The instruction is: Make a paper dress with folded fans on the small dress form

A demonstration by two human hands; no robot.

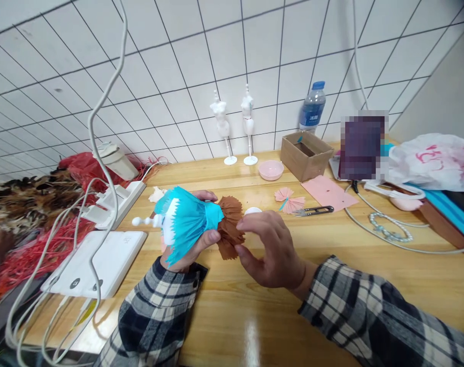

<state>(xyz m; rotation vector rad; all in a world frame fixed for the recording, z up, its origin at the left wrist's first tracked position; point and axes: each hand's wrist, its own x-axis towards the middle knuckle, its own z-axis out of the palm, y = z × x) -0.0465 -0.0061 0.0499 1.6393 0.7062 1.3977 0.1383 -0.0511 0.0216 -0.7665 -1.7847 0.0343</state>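
My left hand (194,252) is closed around a small white dress form lying on its side, its knobbed neck (146,221) pointing left. Bright blue pleated paper (188,219) with a jagged edge flares over its upper part, and a blue band wraps the waist. Right of the band fans a brown pleated paper frill (231,224). My left thumb presses on the blue paper near the waist. At the frill's right edge is my right hand (272,250), with thumb and forefinger apart and their tips at the brown paper. A white round base (253,210) shows partly behind it.
Two bare white dress forms (248,122) stand by the tiled wall. Near them are a pink bowl (271,170), cardboard box (306,159) and water bottle (312,107). Thread snips (314,210) lie beside pink paper (329,192). Cables hang over a white power strip (115,204) at left.
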